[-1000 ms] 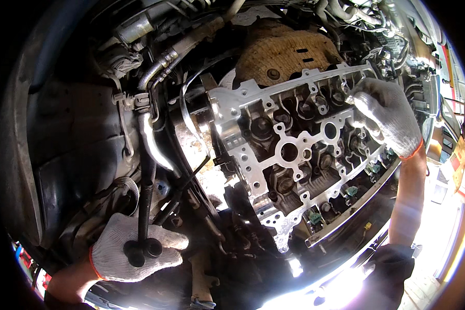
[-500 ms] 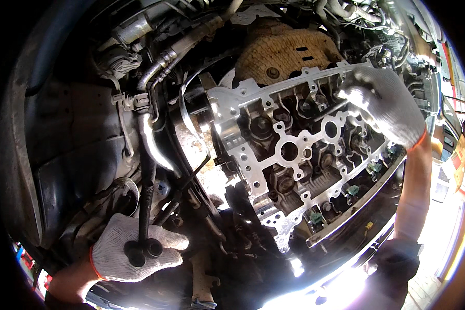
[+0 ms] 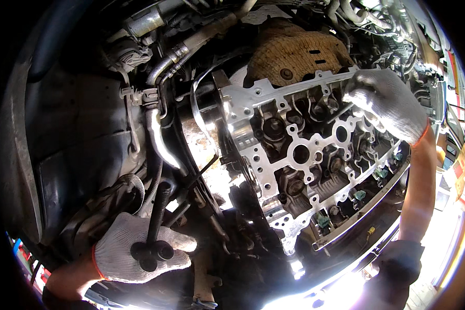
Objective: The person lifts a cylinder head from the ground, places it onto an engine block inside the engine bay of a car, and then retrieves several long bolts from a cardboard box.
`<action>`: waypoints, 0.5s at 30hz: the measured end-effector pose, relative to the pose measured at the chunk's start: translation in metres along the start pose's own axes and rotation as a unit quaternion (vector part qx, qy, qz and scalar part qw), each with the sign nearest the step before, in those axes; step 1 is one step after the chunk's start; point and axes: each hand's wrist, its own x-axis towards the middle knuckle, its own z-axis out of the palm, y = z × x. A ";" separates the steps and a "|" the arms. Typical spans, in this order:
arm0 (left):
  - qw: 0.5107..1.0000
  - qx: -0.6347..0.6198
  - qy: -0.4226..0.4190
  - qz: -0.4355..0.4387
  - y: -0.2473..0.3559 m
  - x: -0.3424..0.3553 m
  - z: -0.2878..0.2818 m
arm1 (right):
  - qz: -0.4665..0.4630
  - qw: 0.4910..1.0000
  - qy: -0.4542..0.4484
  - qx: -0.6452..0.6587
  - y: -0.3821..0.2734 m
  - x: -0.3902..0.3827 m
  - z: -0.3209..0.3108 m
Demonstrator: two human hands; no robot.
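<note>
My left hand (image 3: 120, 253), in a white knit glove with an orange cuff, is low on the left. It holds several long dark bolts (image 3: 159, 214) with round heads; one shaft points up and shows a threaded end. At the upper right, my gloved right hand (image 3: 390, 101) is closed around a thin metal rod (image 3: 341, 112), over the far right part of an aluminium cylinder head (image 3: 309, 142). The rod slants down to the left into the head's recess; its lower tip and most of my right fingers are hidden.
A rusty brown heat shield (image 3: 299, 51) rises behind the cylinder head. Pipes and a silver hose (image 3: 163, 142) run along the left side. Green connectors (image 3: 359, 195) line the near edge, with a yellow clip (image 3: 371, 230) below. Bright glare covers the lower middle.
The whole view has shifted, so the engine appears farther right and slightly lower. The bolts in my left hand have tilted, with the threaded end now in plain sight. My right hand keeps its grip.
</note>
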 end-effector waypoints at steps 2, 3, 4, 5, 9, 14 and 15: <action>1.000 -0.010 0.012 0.010 -0.004 -0.001 0.002 | -0.029 0.998 0.032 -0.040 -0.002 0.001 0.002; 1.000 -0.016 0.017 0.016 -0.005 -0.002 0.003 | -0.043 0.996 0.048 -0.060 -0.003 0.001 0.002; 1.000 -0.014 0.007 0.012 -0.004 -0.001 0.002 | -0.087 0.989 0.049 -0.111 0.000 0.005 -0.001; 1.000 -0.013 -0.003 0.009 -0.003 -0.001 0.000 | -0.081 0.990 0.043 -0.110 0.000 0.005 -0.002; 0.999 -0.028 0.004 0.043 -0.006 -0.002 0.001 | -0.039 0.999 0.008 0.000 0.002 -0.003 0.000; 0.999 -0.045 0.001 -0.005 -0.002 -0.004 0.000 | -0.037 0.997 0.047 -0.041 -0.011 -0.009 0.009; 0.999 -0.045 -0.004 -0.023 0.000 -0.005 -0.001 | -0.079 0.994 0.043 -0.062 -0.010 -0.007 0.010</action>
